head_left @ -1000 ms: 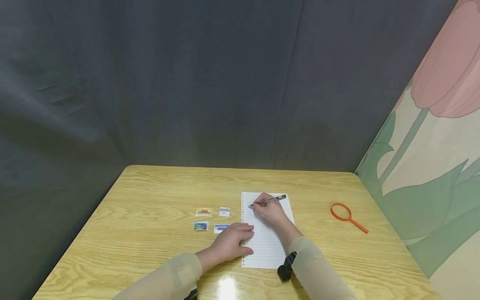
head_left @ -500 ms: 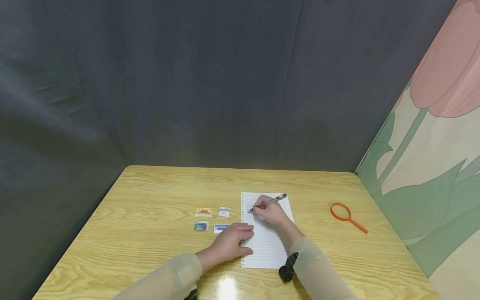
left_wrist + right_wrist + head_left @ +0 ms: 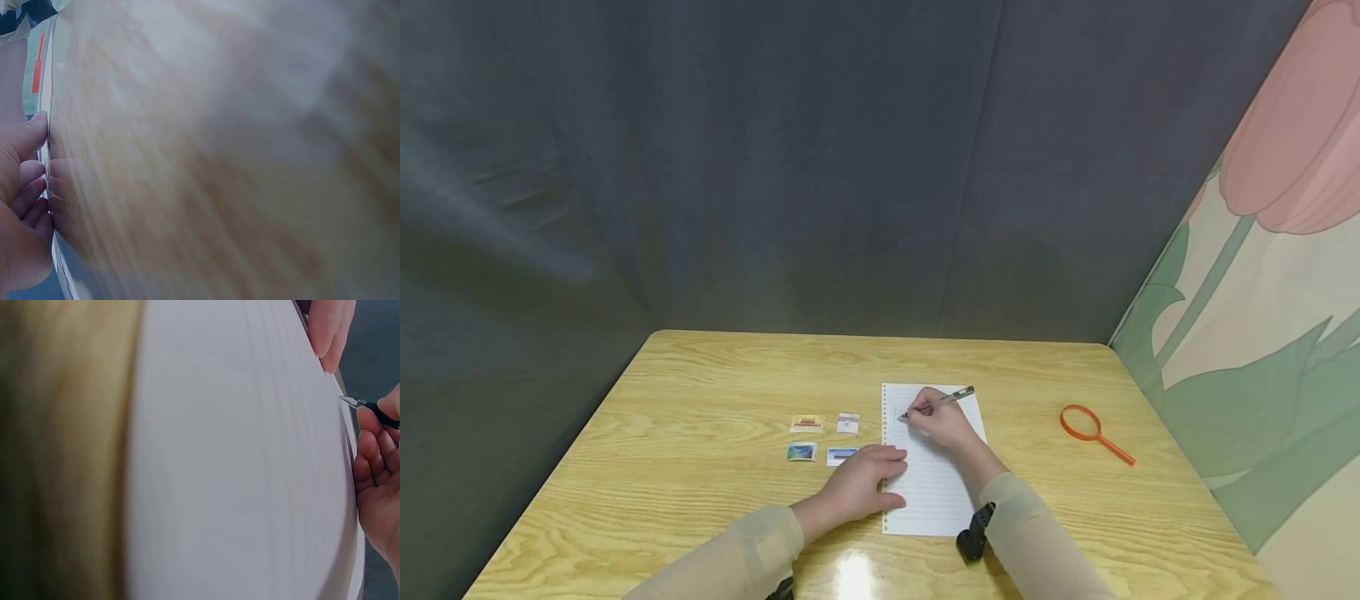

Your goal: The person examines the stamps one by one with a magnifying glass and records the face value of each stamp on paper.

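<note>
Moved since 0.5 s ago: clear-barrelled pen with dark rear end (image 3: pixel 955 396) and right hand (image 3: pixel 945 427) nudged slightly right and away from the person; left hand (image 3: pixel 863 483) same spot.
Right grip: thumb and fingers closed around the pen's dark front section, no gap; other fingers curled under.
Left hand: fingers extended, thumb spread away from them, gripping nothing; rests on the sheet's left edge, nearer the person than the right grip.
Pen location: in the right grip, over the upper part of the white lined, hole-punched paper sheet (image 3: pixel 928 512). Nib just left of the grip.
Pen axis: diagonal. Nib points left and slightly toward the person; rear end sticks out right of the grip and away.
Sheet: under the grip, long axis running away from the person, punched edge left.
Cards: left of the right grip, two by two: yellow (image 3: pixel 807 424), white-grey (image 3: pixel 848 423), green-blue (image 3: pixel 802 452), blue-white (image 3: pixel 839 456). Last one sits just beside the left hand.
Orange round magnifying glass (image 3: pixel 1097 435): well right of the grip, handle toward the person and right.
Head view only: cards, pen's rear end.
Right wrist view adds: silver cone tip, black grip section. Can't confirm paper contact.
Left wrist view adds: left fingers' reflection in glossy wooden table (image 3: pixel 156 187).
</note>
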A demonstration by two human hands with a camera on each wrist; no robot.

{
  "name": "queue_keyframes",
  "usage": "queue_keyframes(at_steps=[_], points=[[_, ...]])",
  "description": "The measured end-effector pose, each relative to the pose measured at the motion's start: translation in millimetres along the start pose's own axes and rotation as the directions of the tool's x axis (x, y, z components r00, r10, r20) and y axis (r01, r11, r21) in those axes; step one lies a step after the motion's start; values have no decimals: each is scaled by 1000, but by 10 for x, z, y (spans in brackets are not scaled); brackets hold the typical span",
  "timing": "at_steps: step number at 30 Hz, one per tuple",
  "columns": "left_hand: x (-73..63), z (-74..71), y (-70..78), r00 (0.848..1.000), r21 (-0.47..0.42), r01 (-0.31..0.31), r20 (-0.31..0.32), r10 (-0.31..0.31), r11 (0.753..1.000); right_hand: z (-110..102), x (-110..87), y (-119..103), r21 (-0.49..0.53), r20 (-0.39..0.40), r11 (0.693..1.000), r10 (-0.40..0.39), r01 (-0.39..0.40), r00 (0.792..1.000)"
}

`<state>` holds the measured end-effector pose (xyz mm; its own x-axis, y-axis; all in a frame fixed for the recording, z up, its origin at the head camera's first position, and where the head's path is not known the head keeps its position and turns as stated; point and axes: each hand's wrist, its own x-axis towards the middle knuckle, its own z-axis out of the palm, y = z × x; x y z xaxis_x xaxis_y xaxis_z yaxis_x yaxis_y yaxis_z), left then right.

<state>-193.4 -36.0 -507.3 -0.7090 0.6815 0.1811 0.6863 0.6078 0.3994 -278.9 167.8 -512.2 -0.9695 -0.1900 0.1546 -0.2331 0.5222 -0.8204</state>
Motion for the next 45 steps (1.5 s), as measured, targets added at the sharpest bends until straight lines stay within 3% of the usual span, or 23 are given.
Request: queue_keyframes(at_steps=[7,13,29,35,45], points=[[2,1,-9,1000,0,-3,-1,3,1000,-2,-9,22,65,-60,998,27,-23,998],[10,-8,-15,1000,-3,-7,6,8,1000,5,-23,-9,55,-124,998,36,-30,992],[7,-1,-10,1000,2,-2,9,2,1000,63,-32,-18,-2,-157,997,79,-81,984],[7,7,-19,1000,9,-8,11,8,1000,73,-30,-17,-24,-144,998,56,-60,988],[-1,16,-30,1000,7,-8,15,8,1000,37,-60,2,-35,-191,998,47,-55,981]])
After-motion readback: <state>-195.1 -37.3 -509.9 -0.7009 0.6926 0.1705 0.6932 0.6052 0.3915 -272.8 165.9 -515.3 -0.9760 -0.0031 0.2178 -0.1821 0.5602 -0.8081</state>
